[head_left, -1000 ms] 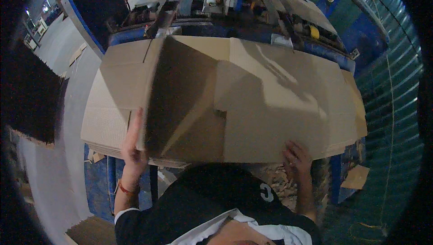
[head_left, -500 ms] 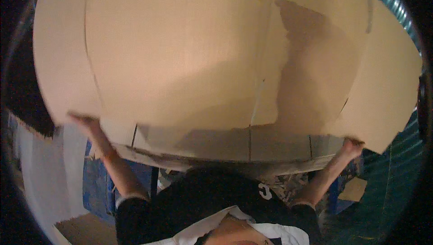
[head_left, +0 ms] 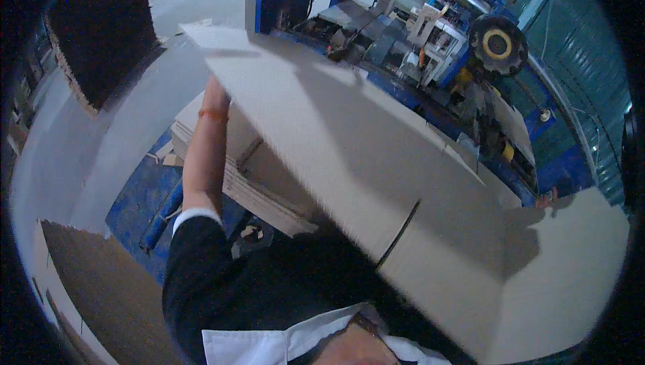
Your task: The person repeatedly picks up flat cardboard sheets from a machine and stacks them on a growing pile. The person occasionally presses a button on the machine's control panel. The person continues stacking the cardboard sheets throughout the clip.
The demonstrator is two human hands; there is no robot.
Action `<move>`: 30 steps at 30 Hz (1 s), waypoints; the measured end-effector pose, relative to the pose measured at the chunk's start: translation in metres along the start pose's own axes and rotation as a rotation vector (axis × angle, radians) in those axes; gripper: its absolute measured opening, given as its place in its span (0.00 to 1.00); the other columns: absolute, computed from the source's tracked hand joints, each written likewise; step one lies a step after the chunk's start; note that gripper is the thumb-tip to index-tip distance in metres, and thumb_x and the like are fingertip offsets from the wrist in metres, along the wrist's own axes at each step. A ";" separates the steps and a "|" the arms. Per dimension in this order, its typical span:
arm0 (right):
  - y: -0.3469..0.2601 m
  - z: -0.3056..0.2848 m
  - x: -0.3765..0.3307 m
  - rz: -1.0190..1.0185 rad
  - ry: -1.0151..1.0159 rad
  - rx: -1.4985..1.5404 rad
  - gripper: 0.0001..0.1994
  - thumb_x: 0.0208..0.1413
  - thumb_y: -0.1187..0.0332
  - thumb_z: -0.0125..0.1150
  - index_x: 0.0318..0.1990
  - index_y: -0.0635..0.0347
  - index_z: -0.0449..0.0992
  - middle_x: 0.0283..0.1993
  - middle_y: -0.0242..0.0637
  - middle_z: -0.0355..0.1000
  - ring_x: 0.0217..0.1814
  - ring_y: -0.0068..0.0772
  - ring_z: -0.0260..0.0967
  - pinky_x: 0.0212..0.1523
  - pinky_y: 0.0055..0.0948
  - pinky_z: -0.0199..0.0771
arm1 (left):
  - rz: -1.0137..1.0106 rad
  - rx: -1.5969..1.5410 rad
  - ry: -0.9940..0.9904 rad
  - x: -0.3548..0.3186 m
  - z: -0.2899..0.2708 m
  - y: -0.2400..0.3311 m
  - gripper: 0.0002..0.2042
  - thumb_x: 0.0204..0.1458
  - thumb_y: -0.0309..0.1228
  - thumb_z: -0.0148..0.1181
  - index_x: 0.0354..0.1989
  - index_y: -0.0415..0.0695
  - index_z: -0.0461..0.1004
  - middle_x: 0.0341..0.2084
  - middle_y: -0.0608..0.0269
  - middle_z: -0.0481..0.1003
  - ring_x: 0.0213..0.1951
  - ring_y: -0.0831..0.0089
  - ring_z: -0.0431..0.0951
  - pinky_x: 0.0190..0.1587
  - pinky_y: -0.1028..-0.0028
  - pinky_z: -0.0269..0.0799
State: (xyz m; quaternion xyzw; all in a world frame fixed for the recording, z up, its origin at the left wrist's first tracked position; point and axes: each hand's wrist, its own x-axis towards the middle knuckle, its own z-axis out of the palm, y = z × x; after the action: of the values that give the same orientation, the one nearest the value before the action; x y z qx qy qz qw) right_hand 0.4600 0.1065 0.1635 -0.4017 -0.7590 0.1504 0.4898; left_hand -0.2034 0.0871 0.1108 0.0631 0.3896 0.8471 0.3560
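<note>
A large cardboard sheet (head_left: 376, 143) slants across the view from the far left to the near right. It is creased, with a flap at the right end and a dark slot near its close edge. My left hand (head_left: 216, 88) is closed at the sheet's far left end, its fingers mostly hidden behind the board. Over the far edge near the right flap show the fingers of my right hand (head_left: 547, 198), gripping the board; the rest of that hand and its arm are hidden. Beneath the sheet lies a stack of cardboard (head_left: 262, 194).
Beyond the sheet stands a blue machine (head_left: 430, 36) with rollers and a dark wheel (head_left: 498, 43). A blue platform (head_left: 138, 197) is under the stack. At left are a dark upright stack (head_left: 101, 36) and, nearer, more cardboard (head_left: 107, 291). A green corrugated wall (head_left: 578, 89) runs along the right.
The sheet has been turned and tilted from facing me broadside, uncovering the machine. My left hand has moved farther away and rightward; my right hand now shows at the sheet's far edge.
</note>
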 end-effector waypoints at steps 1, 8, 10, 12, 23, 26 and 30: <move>-0.012 0.016 -0.028 -0.067 -0.195 -0.049 0.23 0.47 0.54 0.51 0.49 0.57 0.68 0.50 0.39 0.66 0.50 0.43 0.61 0.51 0.42 0.61 | 0.032 0.035 0.039 -0.011 -0.023 0.003 0.34 0.48 0.51 0.52 0.54 0.38 0.51 0.53 0.53 0.56 0.51 0.52 0.60 0.53 0.54 0.56; -0.038 0.043 -0.093 -0.094 -0.679 -0.119 0.26 0.43 0.54 0.55 0.50 0.58 0.68 0.53 0.41 0.64 0.54 0.44 0.59 0.54 0.43 0.59 | 0.094 0.213 0.190 -0.071 -0.102 0.015 0.20 0.49 0.40 0.55 0.44 0.38 0.65 0.43 0.56 0.65 0.45 0.63 0.65 0.49 0.64 0.60; -0.049 0.025 -0.084 -0.060 -0.653 -0.134 0.27 0.42 0.54 0.56 0.51 0.58 0.68 0.54 0.41 0.63 0.55 0.45 0.59 0.55 0.43 0.58 | 0.117 0.242 0.169 -0.083 -0.094 0.017 0.16 0.49 0.37 0.56 0.42 0.38 0.69 0.40 0.57 0.67 0.43 0.66 0.66 0.48 0.66 0.61; -0.069 0.000 -0.063 -0.006 -0.571 -0.137 0.28 0.41 0.54 0.58 0.51 0.58 0.67 0.55 0.41 0.63 0.57 0.45 0.58 0.56 0.43 0.57 | 0.142 0.247 0.144 -0.095 -0.080 0.014 0.13 0.50 0.34 0.57 0.39 0.38 0.72 0.37 0.58 0.70 0.41 0.70 0.67 0.47 0.69 0.62; -0.096 -0.004 -0.023 -0.348 -1.216 -0.376 0.41 0.27 0.54 0.68 0.56 0.51 0.64 0.64 0.41 0.53 0.66 0.48 0.48 0.63 0.46 0.48 | 0.289 0.403 0.222 -0.179 -0.029 -0.020 0.14 0.43 0.27 0.55 0.40 0.36 0.68 0.34 0.60 0.70 0.39 0.72 0.69 0.44 0.74 0.62; -0.077 0.011 -0.061 -0.358 -1.189 -0.368 0.38 0.30 0.57 0.67 0.56 0.46 0.64 0.64 0.38 0.53 0.66 0.48 0.47 0.63 0.48 0.46 | 0.390 0.384 -0.124 -0.199 -0.030 -0.019 0.18 0.44 0.27 0.55 0.46 0.39 0.66 0.37 0.60 0.71 0.39 0.68 0.71 0.43 0.70 0.65; -0.049 0.007 -0.077 -0.285 -1.099 -0.460 0.34 0.35 0.60 0.66 0.56 0.44 0.64 0.64 0.36 0.53 0.66 0.46 0.47 0.62 0.53 0.46 | 0.403 0.896 -0.135 -0.228 -0.020 -0.023 0.20 0.47 0.29 0.55 0.50 0.38 0.65 0.46 0.58 0.69 0.48 0.66 0.68 0.50 0.68 0.62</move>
State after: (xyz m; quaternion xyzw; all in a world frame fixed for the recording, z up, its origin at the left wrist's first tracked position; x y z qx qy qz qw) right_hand 0.4464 0.0183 0.1431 -0.2553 -0.9598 0.1010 -0.0576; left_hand -0.0298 -0.0642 0.1198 0.3387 0.6716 0.6423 0.1472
